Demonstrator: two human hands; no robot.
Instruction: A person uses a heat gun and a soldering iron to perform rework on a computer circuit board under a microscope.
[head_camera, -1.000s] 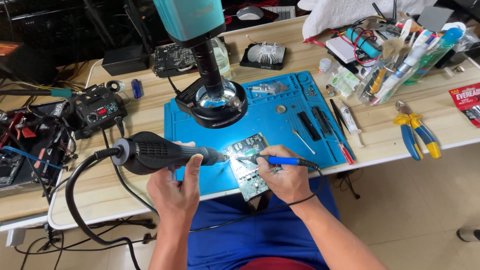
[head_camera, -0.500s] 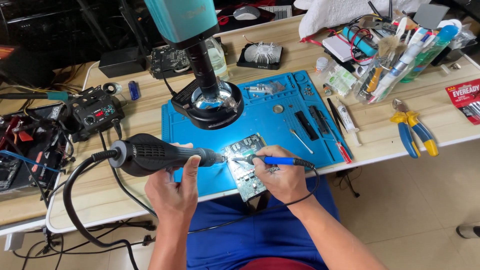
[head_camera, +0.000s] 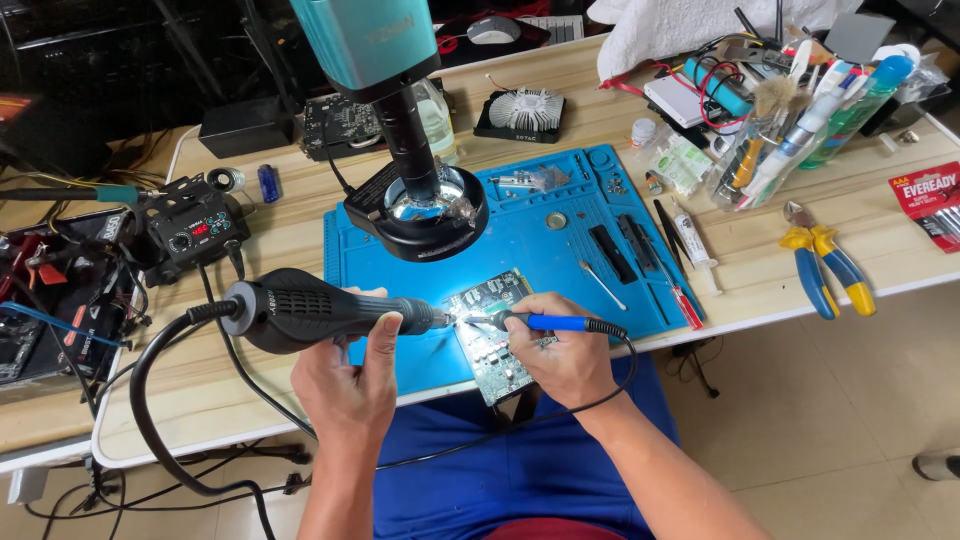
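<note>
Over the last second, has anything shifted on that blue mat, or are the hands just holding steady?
Nothing visibly changed. The left hand still grips the black hot-air handle, its nozzle aimed at the green circuit board. The right hand still holds the blue-handled soldering iron to the same lit spot. Only the view drifted slightly.

Bare forearms; blue trousers; red shirt hem

Packages and screens on the wooden workbench.
Red blister pack (head_camera: 925, 205) of batteries with white lettering lies at the bench's far right edge, right of the pliers (head_camera: 825, 262). Small black station (head_camera: 195, 228) at left shows a red-lit rectangular display. White labelled syringe tube (head_camera: 692, 240) rests beside the blue mat (head_camera: 560, 250).
</note>
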